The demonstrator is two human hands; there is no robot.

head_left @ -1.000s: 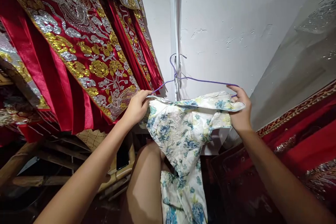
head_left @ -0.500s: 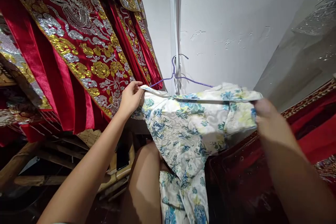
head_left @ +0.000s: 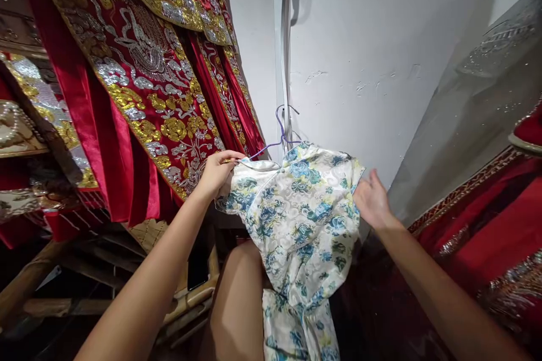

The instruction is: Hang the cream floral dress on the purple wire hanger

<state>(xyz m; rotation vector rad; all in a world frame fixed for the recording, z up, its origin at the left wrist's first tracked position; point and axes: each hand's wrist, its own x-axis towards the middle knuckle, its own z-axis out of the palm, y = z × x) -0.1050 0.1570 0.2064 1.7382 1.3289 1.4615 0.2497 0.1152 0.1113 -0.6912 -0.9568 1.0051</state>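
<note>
A white dress (head_left: pixel 302 225) with blue, green and yellow flowers hangs in front of me, its lower part falling beside my bare leg. The purple wire hanger (head_left: pixel 269 148) sits at its neckline, mostly hidden by the cloth on the right. My left hand (head_left: pixel 221 169) is closed in a pinch on the dress's left shoulder edge, by the collar. At the opposite sleeve, my right hand (head_left: pixel 373 198) is open with the thumb raised apart; its other fingertips are partly hidden at the sleeve opening.
Red garments (head_left: pixel 156 84) with gold and silver embroidery hang at the left. A pale pole (head_left: pixel 285 39) runs down the white wall (head_left: pixel 359 28) behind the hanger. Bamboo furniture (head_left: pixel 63 307) stands low at left. Red fabric (head_left: pixel 495 225) lies at right, near clear plastic (head_left: pixel 466 101).
My right hand has let go of the stretched shoulder edge and come inward to the sleeve. The dress's right shoulder now drapes over the hanger. My left hand keeps its pinch.
</note>
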